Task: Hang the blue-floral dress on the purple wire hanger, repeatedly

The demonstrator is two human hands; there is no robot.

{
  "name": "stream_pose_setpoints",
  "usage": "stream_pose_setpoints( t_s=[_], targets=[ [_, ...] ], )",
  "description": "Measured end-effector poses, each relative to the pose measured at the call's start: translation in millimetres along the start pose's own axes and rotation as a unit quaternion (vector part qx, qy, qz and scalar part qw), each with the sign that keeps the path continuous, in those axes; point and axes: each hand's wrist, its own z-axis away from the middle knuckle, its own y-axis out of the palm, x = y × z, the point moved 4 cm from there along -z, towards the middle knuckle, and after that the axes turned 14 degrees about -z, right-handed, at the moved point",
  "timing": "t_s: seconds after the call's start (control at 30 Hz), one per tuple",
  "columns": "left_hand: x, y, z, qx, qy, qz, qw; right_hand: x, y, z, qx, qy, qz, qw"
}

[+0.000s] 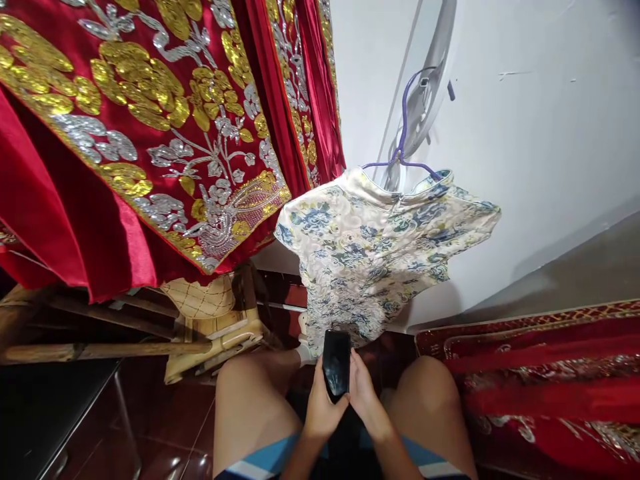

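A black phone (337, 365) with a dark screen is held upright between both hands, over the gap between the person's knees. My left hand (320, 403) wraps round its left side and lower edge, with the thumb near the bottom corner. Along the right side of the phone, my right hand (361, 385) is closed against it. Just beyond the phone hangs a floral short-sleeved dress (370, 247) on a purple hanger (404, 127); its lower part is behind the phone.
Red cloth with gold and silver sequins (145, 87) hangs at the upper left above a bamboo frame (125, 350). More red embroidered fabric (550, 373) lies at the right. A white wall (540, 133) rises behind. A black surface (45, 407) is at the lower left.
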Motion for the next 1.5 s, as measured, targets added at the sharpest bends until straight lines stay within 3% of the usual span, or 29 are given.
stream_pose_setpoints(
  t_s=[0.23, 0.4, 0.67, 0.9, 1.3, 1.5],
  targets=[
    [-17, -2.8, 4, 0.007, 0.025, 0.007, 1.0, 10, 9, 10, 0.018, 0.071, -0.07, 0.995],
    [-21, -4.5, 4, 0.048, 0.036, 0.013, 0.998, 13, 2, 11, 0.016, 0.056, -0.076, 0.995],
    [-25, -4.9, 3, 0.088, 0.026, 0.016, 0.996, 8, -9, 8, 0.004, 0.068, -0.174, 0.982],
    [-16, -4.2, 4, 0.101, 0.034, 0.025, 0.994, 4, -15, 9, -0.013, 0.076, -0.172, 0.982],
    [-12, -2.1, 3, 0.104, 0.046, 0.013, 0.993, 4, -16, 14, 0.021, 0.08, -0.159, 0.984],
    [-15, 0.5, 4, 0.083, -0.016, -0.022, 0.996, 1, -17, 12, 0.041, 0.082, -0.143, 0.986]
  ],
)
